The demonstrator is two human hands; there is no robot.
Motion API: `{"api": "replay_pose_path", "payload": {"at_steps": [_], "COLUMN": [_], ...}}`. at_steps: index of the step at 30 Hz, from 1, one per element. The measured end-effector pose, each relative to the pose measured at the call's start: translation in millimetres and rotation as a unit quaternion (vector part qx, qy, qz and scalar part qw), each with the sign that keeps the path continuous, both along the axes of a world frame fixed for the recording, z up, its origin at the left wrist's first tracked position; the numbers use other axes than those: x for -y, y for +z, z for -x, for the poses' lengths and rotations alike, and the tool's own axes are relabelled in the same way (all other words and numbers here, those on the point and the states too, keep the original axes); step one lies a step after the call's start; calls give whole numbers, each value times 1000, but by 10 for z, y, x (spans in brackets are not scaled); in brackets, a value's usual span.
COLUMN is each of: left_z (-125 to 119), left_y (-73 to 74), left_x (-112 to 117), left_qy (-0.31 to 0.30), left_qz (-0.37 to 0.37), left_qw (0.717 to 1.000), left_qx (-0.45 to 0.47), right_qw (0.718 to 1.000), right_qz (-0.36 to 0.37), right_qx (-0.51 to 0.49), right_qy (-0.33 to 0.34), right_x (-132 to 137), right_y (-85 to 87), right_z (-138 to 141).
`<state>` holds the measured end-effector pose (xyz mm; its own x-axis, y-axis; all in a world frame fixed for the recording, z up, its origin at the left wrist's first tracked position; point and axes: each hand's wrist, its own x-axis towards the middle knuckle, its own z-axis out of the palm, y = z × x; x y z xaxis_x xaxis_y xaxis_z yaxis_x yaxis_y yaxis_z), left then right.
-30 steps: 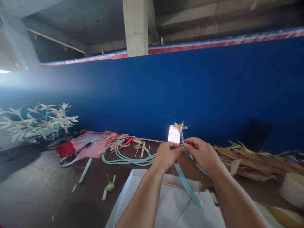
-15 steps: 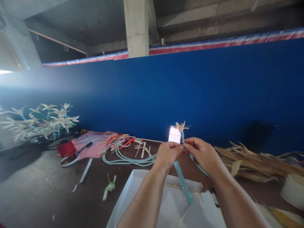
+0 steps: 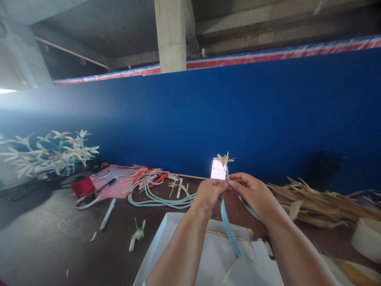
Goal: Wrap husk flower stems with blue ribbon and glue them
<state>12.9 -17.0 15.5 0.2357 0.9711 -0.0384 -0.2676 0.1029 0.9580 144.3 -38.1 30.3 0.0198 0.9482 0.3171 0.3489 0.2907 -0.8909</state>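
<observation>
A small flower of dried, tan husk petals [image 3: 225, 159] stands upright on a thin stem wrapped in light blue [image 3: 228, 171]. My left hand [image 3: 208, 194] pinches the stem, thumb against the fingers. Close beside it, my right hand [image 3: 248, 187] is also closed on the stem with its fingertips. A flat light blue strip [image 3: 227, 224] hangs from under my hands toward the white box lid or tray [image 3: 157, 242]. Another blue length [image 3: 248, 208] curves down beneath my right hand. Directly behind the flower, a lit phone screen [image 3: 218, 173] shows a timer.
Looped pale-blue cords [image 3: 160, 203] lie left of my hands, near a pink sheet [image 3: 114, 188] and a red roll [image 3: 82, 186]. Dried husks [image 3: 312, 210] are piled at right, beside a white cup-like container [image 3: 367, 238]. Finished-looking white flowers [image 3: 62, 149] stand far left, before a blue partition [image 3: 268, 115].
The flower head has shifted slightly left and turned a little, now overlapping the phone more. The hanging blue strip has swung and bows more. Both hands keep their pinch.
</observation>
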Motion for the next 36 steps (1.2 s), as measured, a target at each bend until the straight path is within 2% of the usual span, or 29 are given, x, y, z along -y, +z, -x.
{"api": "replay_pose_path", "payload": {"at_steps": [4, 9, 12, 22, 36], "left_z": [1, 20, 24, 36, 42], "left_y": [21, 83, 109, 73, 117], "left_x": [17, 92, 132, 96, 124], "left_qy": [-2, 63, 86, 92, 86], "left_qz": [-1, -104, -138, -159, -150], "left_qw": [1000, 985, 972, 958, 956], "left_qx": [1, -123, -172, -220, -236], "right_qw": [1000, 997, 995, 990, 981], "right_qz": [-8, -19, -24, -37, -41], "right_qx": [2, 32, 42, 90, 147], "right_qy": [-8, -65, -86, -98, -122], "right_x": [19, 39, 42, 42, 40], "right_y": [19, 27, 30, 51, 54], "right_z": [8, 2, 3, 31, 60]}}
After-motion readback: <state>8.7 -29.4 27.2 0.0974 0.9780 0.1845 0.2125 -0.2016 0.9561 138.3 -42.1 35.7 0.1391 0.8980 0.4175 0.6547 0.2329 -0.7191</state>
